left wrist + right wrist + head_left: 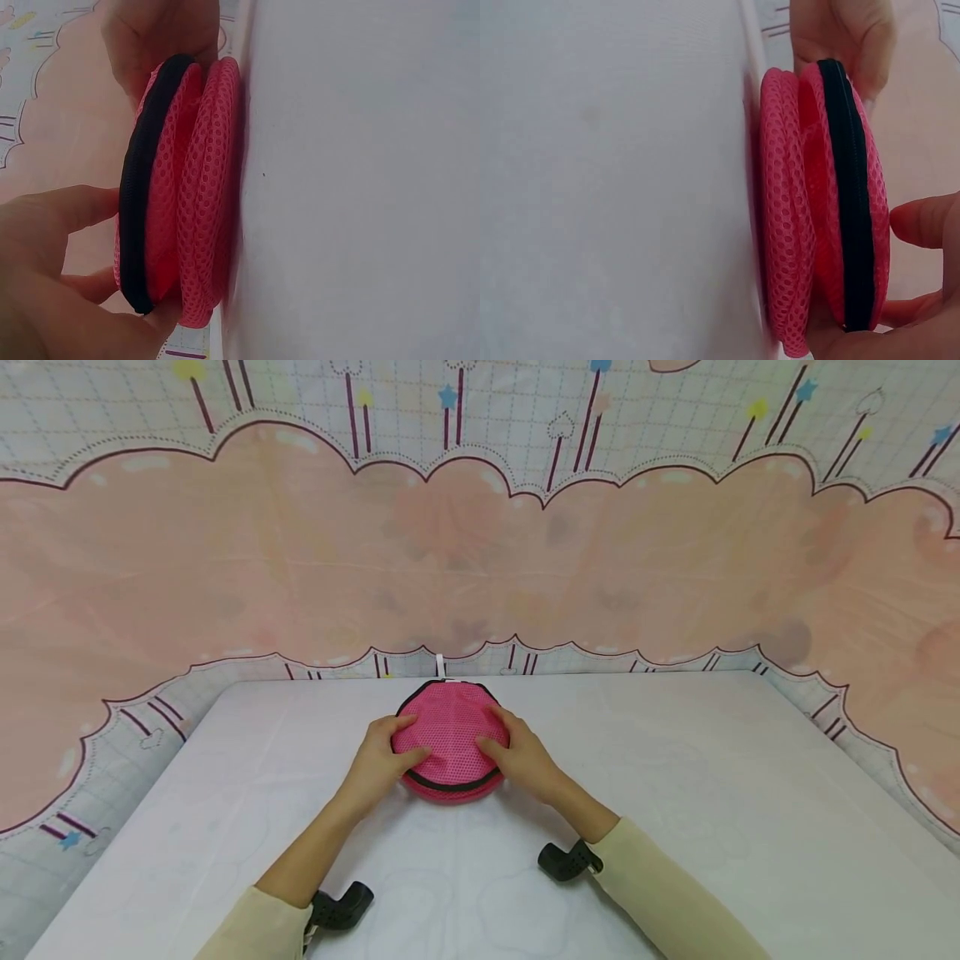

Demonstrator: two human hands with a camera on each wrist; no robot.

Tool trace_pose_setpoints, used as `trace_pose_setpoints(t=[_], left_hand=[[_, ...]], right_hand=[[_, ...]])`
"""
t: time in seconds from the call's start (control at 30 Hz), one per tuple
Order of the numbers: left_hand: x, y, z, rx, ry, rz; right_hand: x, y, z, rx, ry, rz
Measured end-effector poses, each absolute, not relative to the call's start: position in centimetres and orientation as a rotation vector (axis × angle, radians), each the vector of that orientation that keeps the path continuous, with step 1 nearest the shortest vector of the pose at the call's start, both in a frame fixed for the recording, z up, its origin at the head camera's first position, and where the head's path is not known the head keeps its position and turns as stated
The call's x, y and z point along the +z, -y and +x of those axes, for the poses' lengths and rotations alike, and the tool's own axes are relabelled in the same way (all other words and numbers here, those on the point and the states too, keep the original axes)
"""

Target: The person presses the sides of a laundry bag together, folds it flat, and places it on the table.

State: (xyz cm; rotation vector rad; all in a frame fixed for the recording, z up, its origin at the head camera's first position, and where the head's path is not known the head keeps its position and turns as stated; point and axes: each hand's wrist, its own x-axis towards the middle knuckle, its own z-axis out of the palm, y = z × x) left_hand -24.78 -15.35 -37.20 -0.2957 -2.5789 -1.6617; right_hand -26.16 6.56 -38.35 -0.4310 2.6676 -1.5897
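A round pink mesh pouch (450,735) with a black zip band lies flat on the white table (675,827), near its far edge. My left hand (384,762) holds its left side, fingers on top and thumb at the front rim. On the opposite side my right hand (519,756) grips it the same way. The left wrist view shows the pouch (187,195) edge-on against the table, with my left hand (45,285) around its near rim. The right wrist view shows the pouch (817,202) with my right hand (922,285) at its rim.
A pink and white patterned cloth (480,543) hangs behind and around the table. A small white tab (441,665) sticks out at the pouch's far end. Black camera mounts (341,910) (567,860) sit at my wrists.
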Motion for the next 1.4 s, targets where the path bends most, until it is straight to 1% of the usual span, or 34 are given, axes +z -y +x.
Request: trace_pose_setpoints(t=[0.4, 0.73, 0.8, 1.03, 1.4], left_hand=[[-36.8, 15.9, -24.5, -1.566, 2.645, -0.319], [-37.0, 16.4, -24.4, -1.473, 2.687, -0.375], [-37.1, 16.5, -24.4, -1.422, 2.708, -0.393], [-37.2, 16.7, -24.4, -1.293, 2.759, -0.439], [-37.8, 17.3, -24.5, -1.200, 2.786, -0.496]], right_hand=[[-38.2, -6.7, -25.8, -1.579, -2.708, -0.320], [-38.5, -6.6, -25.7, -1.545, -2.761, -0.327], [-38.6, -6.5, -25.6, -1.528, -2.781, -0.341], [-39.1, -6.4, -25.5, -1.379, -2.927, -0.520], [-39.6, -6.2, -25.5, -1.307, -2.960, -0.627]])
